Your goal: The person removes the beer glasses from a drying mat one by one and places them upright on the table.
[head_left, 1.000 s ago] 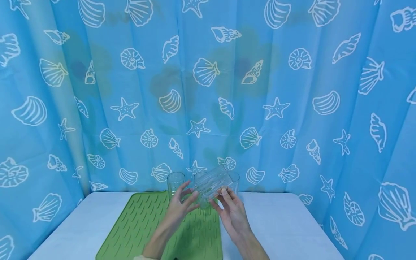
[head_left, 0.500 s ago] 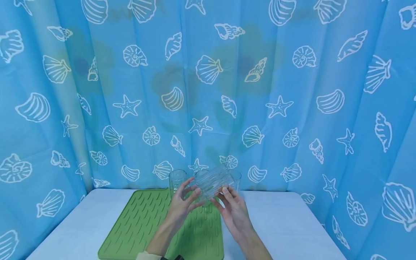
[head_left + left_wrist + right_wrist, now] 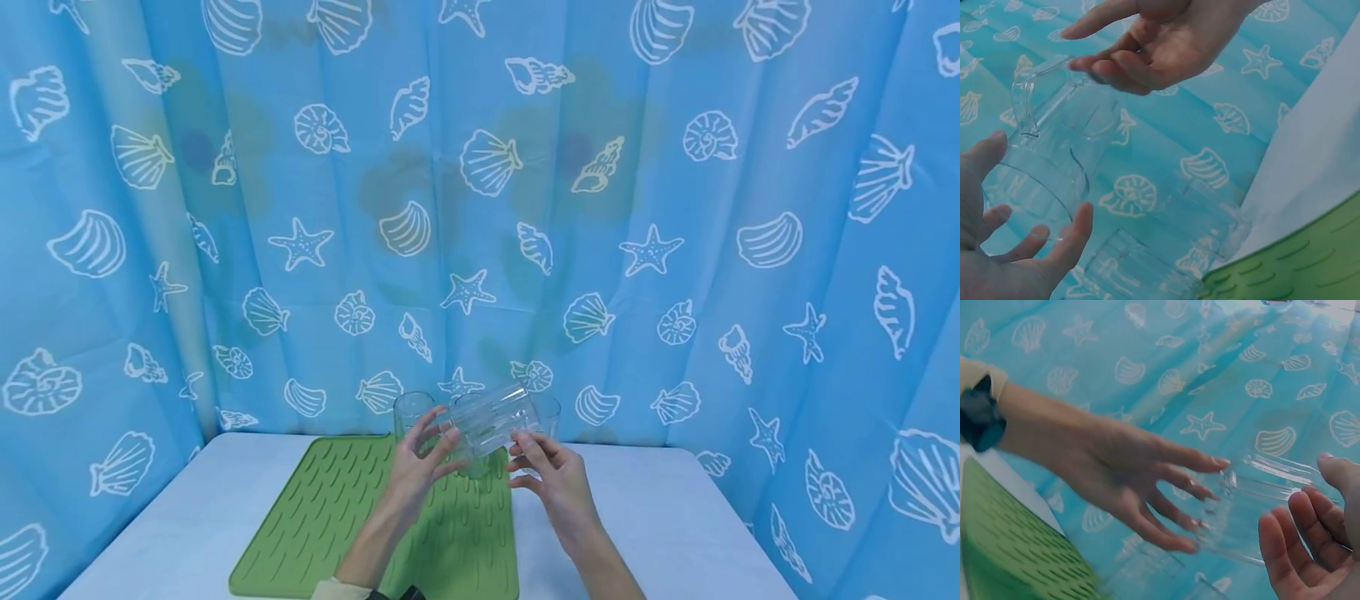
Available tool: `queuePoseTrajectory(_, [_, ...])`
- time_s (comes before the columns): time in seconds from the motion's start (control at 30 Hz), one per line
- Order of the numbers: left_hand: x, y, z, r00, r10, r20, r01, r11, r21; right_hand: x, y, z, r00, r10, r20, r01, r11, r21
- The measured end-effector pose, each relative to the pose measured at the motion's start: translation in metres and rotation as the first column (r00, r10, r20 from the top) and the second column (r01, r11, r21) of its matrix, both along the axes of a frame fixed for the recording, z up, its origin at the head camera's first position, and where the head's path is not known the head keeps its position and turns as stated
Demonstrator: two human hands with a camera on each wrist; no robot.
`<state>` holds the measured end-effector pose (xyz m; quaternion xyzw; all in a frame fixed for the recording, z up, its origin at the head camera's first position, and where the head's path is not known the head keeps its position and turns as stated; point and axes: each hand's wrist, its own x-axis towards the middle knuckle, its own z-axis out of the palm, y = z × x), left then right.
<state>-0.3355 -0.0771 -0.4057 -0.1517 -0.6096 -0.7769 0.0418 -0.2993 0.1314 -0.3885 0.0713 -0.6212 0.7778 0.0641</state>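
A clear glass mug (image 3: pixel 493 419) is held tilted, well above the back of the green drying mat. My left hand (image 3: pixel 411 477) grips one end of it, the fingers and thumb spread round the wall. In the left wrist view the mug's handle (image 3: pixel 1024 103) points up and away from that hand. At the mug's other end is my right hand (image 3: pixel 564 485). Its fingertips (image 3: pixel 1082 64) are at the glass, loosely bent, and its thumb stands apart; whether they touch is hard to tell. Behind the mug stand clear glasses (image 3: pixel 412 407), partly hidden.
The ridged green drying mat (image 3: pixel 315 517) lies on a white-covered table (image 3: pixel 637 517). Another clear glass (image 3: pixel 550 408) stands at the back right, near the blue shell-patterned curtain (image 3: pixel 480 208) that closes off the back and sides.
My right hand has shifted slightly right and its fingers have spread from their pinch on the mug. The mug has turned a little in the left hand. The whole view has shifted slightly.
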Motion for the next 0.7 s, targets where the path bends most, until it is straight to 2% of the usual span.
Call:
queuePoseTrajectory(0.07, [0.0010,-0.0011,0.0017,1.000,0.015,-0.007,-0.015,1.000,-0.007,0.0004,0.0027,0.0008,0.997,-0.056,-0.057,0.061,0.994,0.092])
queuePoseTrajectory(0.13, [0.0019,-0.0026,0.0031,0.999,0.031,-0.010,-0.031,0.999,-0.019,0.0008,0.0042,0.0016,0.984,-0.111,-0.142,0.137,0.972,0.189])
queuePoseTrajectory(0.23, [0.0025,-0.0050,0.0047,0.999,0.048,-0.014,-0.048,0.998,-0.037,0.0025,0.0038,0.0029,0.948,-0.156,-0.278,0.239,0.926,0.294])
queuePoseTrajectory(0.37, [0.0022,-0.0062,0.0055,0.997,0.080,0.001,-0.079,0.995,-0.065,0.0050,0.0008,0.0034,0.900,-0.172,-0.402,0.320,0.885,0.339])
queuePoseTrajectory(0.53, [0.0024,-0.0052,0.0053,0.992,0.128,0.013,-0.125,0.984,-0.126,0.0065,-0.0023,0.0021,0.831,-0.146,-0.537,0.395,0.835,0.383])
queuePoseTrajectory(0.6, [0.0024,-0.0047,0.0050,0.990,0.141,0.013,-0.137,0.980,-0.145,0.0069,-0.0031,0.0012,0.794,-0.120,-0.596,0.429,0.805,0.410])
queuePoseTrajectory(0.7, [0.0028,-0.0040,0.0049,0.989,0.150,0.013,-0.146,0.976,-0.164,0.0072,-0.0044,-0.0003,0.736,-0.083,-0.671,0.493,0.745,0.449])
